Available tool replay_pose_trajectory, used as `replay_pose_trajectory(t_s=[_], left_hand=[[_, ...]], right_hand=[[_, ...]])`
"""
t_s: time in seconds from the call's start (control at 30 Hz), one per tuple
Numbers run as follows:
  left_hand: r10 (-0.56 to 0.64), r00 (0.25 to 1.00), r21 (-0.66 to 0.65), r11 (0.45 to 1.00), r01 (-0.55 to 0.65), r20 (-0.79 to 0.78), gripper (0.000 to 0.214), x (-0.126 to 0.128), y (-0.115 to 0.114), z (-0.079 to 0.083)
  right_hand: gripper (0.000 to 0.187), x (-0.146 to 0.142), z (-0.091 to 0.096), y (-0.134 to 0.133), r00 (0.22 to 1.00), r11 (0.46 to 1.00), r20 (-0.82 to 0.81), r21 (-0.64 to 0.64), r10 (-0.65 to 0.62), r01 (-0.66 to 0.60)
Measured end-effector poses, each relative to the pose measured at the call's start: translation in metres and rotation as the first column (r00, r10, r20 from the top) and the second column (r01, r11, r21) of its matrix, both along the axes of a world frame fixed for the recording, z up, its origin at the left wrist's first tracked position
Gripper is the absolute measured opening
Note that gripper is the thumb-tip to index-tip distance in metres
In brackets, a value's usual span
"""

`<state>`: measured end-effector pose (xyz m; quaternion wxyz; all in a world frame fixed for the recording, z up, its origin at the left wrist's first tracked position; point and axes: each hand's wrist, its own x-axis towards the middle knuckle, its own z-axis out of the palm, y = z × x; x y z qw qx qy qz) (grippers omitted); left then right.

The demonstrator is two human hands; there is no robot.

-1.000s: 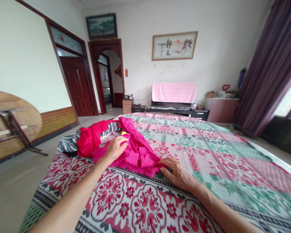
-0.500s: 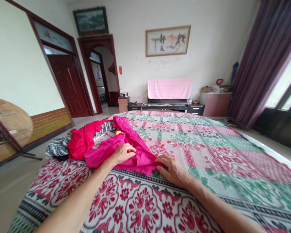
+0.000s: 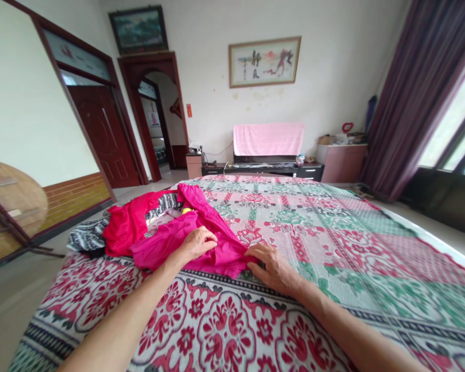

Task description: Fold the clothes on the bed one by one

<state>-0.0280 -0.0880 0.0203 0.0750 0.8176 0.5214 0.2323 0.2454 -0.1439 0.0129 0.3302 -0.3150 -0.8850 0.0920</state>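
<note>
A magenta garment [image 3: 217, 243] lies crumpled on a bed covered by a red, green and white flowered sheet [image 3: 325, 243]. My left hand [image 3: 197, 243] rests on the garment with its fingers curled, pinching the cloth. My right hand [image 3: 271, 266] presses down at the garment's near right corner, thumb and fingers closed on its edge. Behind it lie a red garment [image 3: 124, 225] and a black-and-white striped cloth [image 3: 83, 237].
A folded round wooden table [image 3: 11, 206] leans against the left wall. Dark wooden doors [image 3: 104, 139] and an archway stand at the back left. A low TV stand with a pink cloth [image 3: 269, 139] over it is against the far wall. Purple curtains [image 3: 418, 88] hang at the right.
My left hand slid from the far side of the magenta garment towards my right hand and curled onto the cloth. The view shifted slightly right.
</note>
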Motion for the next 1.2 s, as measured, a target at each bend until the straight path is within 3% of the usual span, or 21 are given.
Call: replay_pose_trajectory(t_s=[0.43, 0.73, 1.2], left_hand=[[0.014, 0.998, 0.139, 0.99, -0.005, -0.062, 0.023, 0.007, -0.009, -0.003], [0.107, 0.988, 0.033, 0.993, -0.111, 0.111, 0.019, 0.001, -0.009, 0.003], [0.182, 0.974, -0.042, 0.983, -0.178, 0.138, 0.019, 0.001, -0.007, 0.006]], right_hand=[[0.021, -0.001, 0.004, -0.002, 1.0, 1.0, 0.005, -0.001, 0.0, 0.0], [0.021, 0.0, 0.002, -0.001, 1.0, 1.0, -0.016, 0.003, 0.019, -0.019], [0.016, 0.0, 0.003, -0.001, 1.0, 1.0, -0.001, 0.006, 0.009, -0.009]])
